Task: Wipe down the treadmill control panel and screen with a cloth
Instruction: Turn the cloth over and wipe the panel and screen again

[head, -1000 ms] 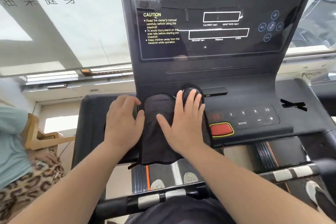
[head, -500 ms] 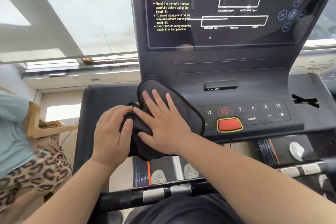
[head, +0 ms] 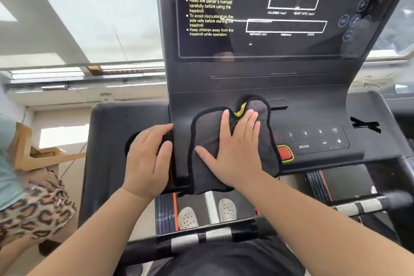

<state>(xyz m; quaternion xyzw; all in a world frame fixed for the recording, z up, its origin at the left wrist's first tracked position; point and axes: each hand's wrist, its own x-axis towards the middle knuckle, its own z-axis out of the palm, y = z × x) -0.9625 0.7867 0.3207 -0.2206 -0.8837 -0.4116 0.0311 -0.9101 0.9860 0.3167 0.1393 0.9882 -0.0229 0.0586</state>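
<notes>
- since half a second ago, both hands have parted: the right hand (head: 235, 152) has slid the cloth (head: 208, 141) rightward toward the keys, and the left hand (head: 149, 159) has let go of it and shifted left.
- nearest, a black handlebar (head: 201, 236) with silver grip plates crosses the bottom of the view, with two pale perforated shoes (head: 187, 217) on the belt just beyond it.
- the left hand lies flat, fingers together, on the left part of the console, just beside the cloth and apart from it, holding nothing.
- the right hand is spread wide, palm down, pressing the dark grey, black-edged cloth flat on the control panel (head: 313, 152); a bit of yellow shows at the cloth's far fold by the fingertips.
- the cloth's right edge partly covers the red stop button (head: 285, 153); the number keys and mode key to the right are bare.
- further up, the dark screen (head: 257, 29) shows a yellow caution text.
- at the left edge, another person in a leopard-print skirt (head: 33, 213) stands near a wooden chair (head: 33, 154).
</notes>
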